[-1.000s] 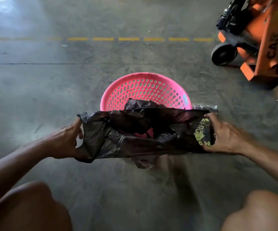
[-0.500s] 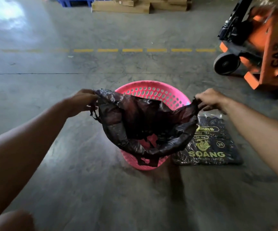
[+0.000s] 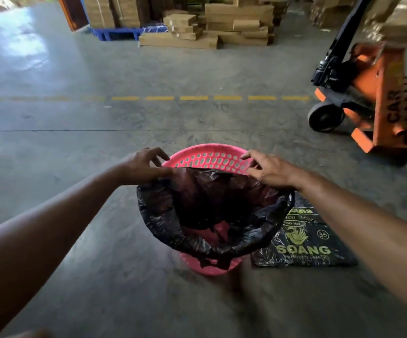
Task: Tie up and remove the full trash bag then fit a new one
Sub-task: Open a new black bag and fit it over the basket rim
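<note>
A thin, crinkled black plastic trash bag [image 3: 212, 215] is lying open-mouthed over a round pink perforated plastic basket [image 3: 209, 158], which is standing on the grey concrete floor [image 3: 100, 276]. The near part of the bag's mouth is draping over the near rim of the basket and hanging down its outside wall, while the far rim of the basket is showing bare. Pink is showing through the bag's opening low in the middle.

The left hand [image 3: 143, 165] is reaching in from the left and gripping the far-left edge of the bag between thumb and the side of the hand, with the other fingers spread loosely above it. The right hand [image 3: 268, 170] is coming in from the right and meeting the far-right edge of the bag; its fingers are spread, and the grip is probably a thumb pinch, though the hand is hiding the contact, so I cannot tell for sure.

Just beside the basket on the right, a flat black plastic packet printed with gold lettering and an emblem [image 3: 305, 242] is lying on the floor, its left part tucked behind the draped bag. Farther right, an orange pallet jack with a black wheel [image 3: 368, 98] is standing well apart. Stacks of brown cardboard boxes [image 3: 219, 25] are sitting beyond a dashed yellow floor line [image 3: 209, 98].
</note>
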Demonstrator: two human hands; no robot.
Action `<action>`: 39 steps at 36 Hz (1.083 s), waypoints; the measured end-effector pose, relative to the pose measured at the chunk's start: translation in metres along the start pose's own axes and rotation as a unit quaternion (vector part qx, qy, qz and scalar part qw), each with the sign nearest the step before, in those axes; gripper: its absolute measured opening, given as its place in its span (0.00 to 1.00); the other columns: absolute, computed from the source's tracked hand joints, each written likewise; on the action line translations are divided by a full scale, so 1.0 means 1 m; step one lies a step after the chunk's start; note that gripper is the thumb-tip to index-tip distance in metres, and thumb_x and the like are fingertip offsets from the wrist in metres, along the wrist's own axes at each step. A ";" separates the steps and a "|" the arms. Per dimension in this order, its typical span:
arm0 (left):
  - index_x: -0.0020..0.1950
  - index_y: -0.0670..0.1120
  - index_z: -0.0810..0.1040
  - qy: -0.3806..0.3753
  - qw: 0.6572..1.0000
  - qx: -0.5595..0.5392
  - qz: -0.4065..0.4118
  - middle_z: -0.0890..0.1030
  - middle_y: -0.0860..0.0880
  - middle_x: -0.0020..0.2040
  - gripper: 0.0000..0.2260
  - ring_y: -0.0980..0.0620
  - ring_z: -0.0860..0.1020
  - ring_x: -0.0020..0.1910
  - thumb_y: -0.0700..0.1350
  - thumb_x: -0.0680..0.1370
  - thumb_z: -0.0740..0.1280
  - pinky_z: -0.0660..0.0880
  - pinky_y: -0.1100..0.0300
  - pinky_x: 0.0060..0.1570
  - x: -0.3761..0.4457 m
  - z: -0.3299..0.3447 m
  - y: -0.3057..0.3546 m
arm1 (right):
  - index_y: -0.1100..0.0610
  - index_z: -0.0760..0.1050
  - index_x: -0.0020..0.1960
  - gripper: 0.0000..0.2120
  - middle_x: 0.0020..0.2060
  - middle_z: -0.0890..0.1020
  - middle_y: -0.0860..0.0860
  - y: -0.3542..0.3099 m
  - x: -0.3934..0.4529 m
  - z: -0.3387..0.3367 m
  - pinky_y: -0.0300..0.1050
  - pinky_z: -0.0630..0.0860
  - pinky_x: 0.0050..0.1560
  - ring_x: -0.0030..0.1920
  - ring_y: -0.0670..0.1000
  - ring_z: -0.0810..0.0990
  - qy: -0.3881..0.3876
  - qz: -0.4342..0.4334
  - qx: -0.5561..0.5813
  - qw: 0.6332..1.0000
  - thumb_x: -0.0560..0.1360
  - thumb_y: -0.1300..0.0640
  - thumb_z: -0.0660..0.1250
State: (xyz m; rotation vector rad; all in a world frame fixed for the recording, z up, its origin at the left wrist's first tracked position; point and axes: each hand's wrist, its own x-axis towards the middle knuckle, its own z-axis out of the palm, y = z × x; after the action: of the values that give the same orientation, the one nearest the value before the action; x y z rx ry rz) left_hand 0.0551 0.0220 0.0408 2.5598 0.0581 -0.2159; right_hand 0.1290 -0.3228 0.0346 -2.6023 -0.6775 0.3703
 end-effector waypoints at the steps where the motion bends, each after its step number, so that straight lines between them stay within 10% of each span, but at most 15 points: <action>1: 0.61 0.55 0.79 0.005 0.998 0.070 0.008 0.81 0.51 0.51 0.33 0.49 0.80 0.50 0.72 0.63 0.70 0.76 0.54 0.51 0.004 0.001 0.001 | 0.54 0.69 0.72 0.24 0.58 0.82 0.57 -0.005 0.002 0.002 0.44 0.72 0.56 0.55 0.56 0.81 -0.023 0.012 -0.023 0.999 0.77 0.52 0.66; 10: 0.46 0.52 0.84 -0.013 0.979 0.195 0.058 0.79 0.50 0.41 0.07 0.46 0.81 0.45 0.54 0.76 0.70 0.69 0.58 0.43 0.012 0.005 -0.001 | 0.57 0.85 0.51 0.09 0.40 0.81 0.48 -0.013 0.011 -0.002 0.39 0.69 0.40 0.44 0.49 0.78 -0.097 0.029 -0.092 0.991 0.73 0.54 0.74; 18: 0.50 0.43 0.77 0.158 0.981 0.088 0.068 0.75 0.43 0.49 0.10 0.41 0.78 0.48 0.49 0.81 0.64 0.70 0.54 0.49 0.031 0.022 -0.011 | 0.50 0.82 0.41 0.03 0.37 0.82 0.50 0.018 0.028 0.001 0.41 0.71 0.44 0.47 0.56 0.84 0.160 0.094 0.001 0.983 0.72 0.52 0.72; 24: 0.47 0.45 0.73 0.147 0.987 0.058 0.027 0.82 0.36 0.53 0.10 0.36 0.79 0.54 0.51 0.82 0.62 0.66 0.54 0.45 0.077 0.031 0.000 | 0.51 0.78 0.40 0.06 0.38 0.82 0.52 0.038 0.056 0.012 0.41 0.69 0.42 0.47 0.57 0.83 0.253 0.162 0.095 0.949 0.72 0.51 0.74; 35: 0.54 0.40 0.84 0.140 0.980 -0.069 -0.127 0.84 0.39 0.56 0.18 0.41 0.81 0.55 0.55 0.79 0.67 0.79 0.51 0.56 0.114 0.031 -0.009 | 0.55 0.77 0.31 0.14 0.24 0.78 0.48 0.045 0.096 0.014 0.35 0.69 0.29 0.24 0.46 0.75 0.173 0.219 0.240 0.930 0.68 0.52 0.78; 39: 0.45 0.39 0.78 0.081 0.963 -0.182 -0.182 0.80 0.41 0.40 0.11 0.46 0.79 0.36 0.47 0.78 0.69 0.77 0.54 0.37 0.114 0.043 -0.021 | 0.60 0.77 0.36 0.08 0.14 0.74 0.46 0.046 0.097 0.019 0.31 0.65 0.16 0.14 0.43 0.72 0.099 0.242 0.277 0.924 0.73 0.62 0.72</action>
State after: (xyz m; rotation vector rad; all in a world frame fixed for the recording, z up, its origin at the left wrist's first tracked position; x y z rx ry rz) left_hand 0.1595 0.0157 -0.0253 2.1745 0.5802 -0.1183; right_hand 0.2231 -0.3035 -0.0176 -2.1777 0.1474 0.3700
